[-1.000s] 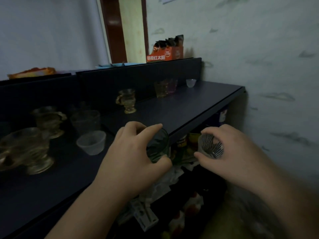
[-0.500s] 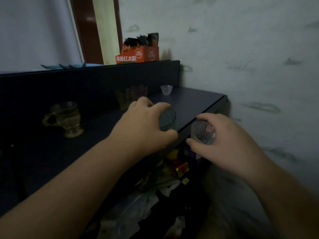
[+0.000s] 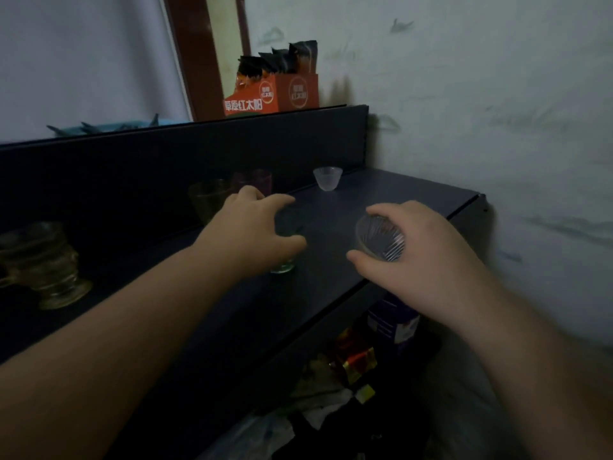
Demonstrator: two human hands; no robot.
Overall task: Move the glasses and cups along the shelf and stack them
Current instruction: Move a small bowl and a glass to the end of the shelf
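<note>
While my left hand is curling down over a small green glass that is standing on the dark shelf, my right hand is holding a clear ribbed cup tipped on its side, mouth turned toward the left. Thumb and fingers of the left hand are wrapping the top of the green glass (only its base and lower wall are showing below my palm), so the grip is closed on it. The right hand's thumb is pressing under the ribbed cup and the fingers are arching over it, just above the shelf's front edge.

From the green glass, a tiny frosted cup is sitting at about one o'clock, near the back panel and well apart from both hands. At eleven o'clock, just beyond my left knuckles, an amber glass and a reddish glass are standing against the back panel. Far out at nine o'clock, a golden handled glass cup is resting on the shelf. An orange box with dark packets is perching on the top ledge at twelve o'clock.
</note>
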